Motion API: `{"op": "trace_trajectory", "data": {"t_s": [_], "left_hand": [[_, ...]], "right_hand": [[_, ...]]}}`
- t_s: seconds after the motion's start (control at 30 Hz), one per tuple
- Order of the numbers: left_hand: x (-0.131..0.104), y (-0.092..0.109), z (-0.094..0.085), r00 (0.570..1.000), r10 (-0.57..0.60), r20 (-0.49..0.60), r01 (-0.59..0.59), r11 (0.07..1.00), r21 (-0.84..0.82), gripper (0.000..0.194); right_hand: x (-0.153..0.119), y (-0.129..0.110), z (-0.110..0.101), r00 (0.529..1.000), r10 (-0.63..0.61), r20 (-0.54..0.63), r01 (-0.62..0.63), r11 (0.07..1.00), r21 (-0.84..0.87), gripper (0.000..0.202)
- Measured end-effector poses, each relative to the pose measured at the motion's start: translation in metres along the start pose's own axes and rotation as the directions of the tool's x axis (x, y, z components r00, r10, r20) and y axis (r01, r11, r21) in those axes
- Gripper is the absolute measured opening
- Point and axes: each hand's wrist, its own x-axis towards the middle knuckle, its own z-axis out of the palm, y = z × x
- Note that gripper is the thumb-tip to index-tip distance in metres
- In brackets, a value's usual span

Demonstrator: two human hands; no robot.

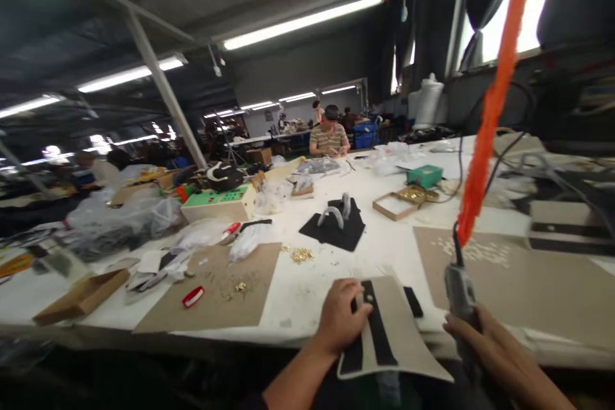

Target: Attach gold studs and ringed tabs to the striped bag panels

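Observation:
My left hand point(342, 315) is closed on the left edge of a beige panel point(406, 327) with black strips, at the table's front edge. Small light pieces show on the strip by its fingertips. The panel's near end hangs over the edge and bends a little. To the right, my right hand point(490, 339) is wrapped round a grey hand-held power tool point(460, 291), which looks like an electric screwdriver. A cord and a fuzzy orange strap point(490, 122) run up from its top. The tool's lower end is blurred, and it is apart from the panel. A black piece point(413, 302) lies beside the panel.
Gold-coloured small parts point(302, 255) lie on the white table point(283, 295). A brown board point(221, 288) bears a red clip-like item point(193, 296). Another board point(538, 288) holds scattered white bits. Farther back are a black piece with handles point(336, 227), a cardboard tray point(394, 205) and a seated person point(329, 134).

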Motion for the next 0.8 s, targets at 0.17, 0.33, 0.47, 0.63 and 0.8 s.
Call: {"op": "trace_trajectory", "data": {"t_s": [0.17,0.33,0.47,0.63,0.8], "left_hand": [[-0.025,-0.006,-0.039,0.994,0.076,0.084,-0.072,0.996,-0.057,0.038],[-0.058,0.018,-0.063,0.939,0.155,0.306,-0.150,0.988,-0.040,0.064],[-0.047,0.037,-0.051,0.955,0.115,0.272,-0.061,0.978,-0.199,0.026],[-0.015,0.046,-0.044,0.959,-0.282,-0.006,0.252,0.867,-0.430,0.037],[-0.022,0.057,-0.073,0.774,-0.534,-0.340,0.245,0.748,-0.617,0.042]], "right_hand": [[-0.016,0.000,-0.011,0.998,0.051,0.040,-0.049,0.998,-0.048,0.065],[-0.016,0.018,-0.013,1.000,0.003,-0.021,-0.006,0.986,-0.169,0.070],[-0.019,0.027,-0.013,0.998,0.001,-0.062,-0.012,0.982,-0.188,0.080],[-0.037,0.020,-0.014,0.958,-0.073,-0.278,0.037,0.991,-0.131,0.076],[-0.051,-0.018,-0.012,0.839,-0.305,-0.451,0.184,0.939,-0.292,0.068]]}}
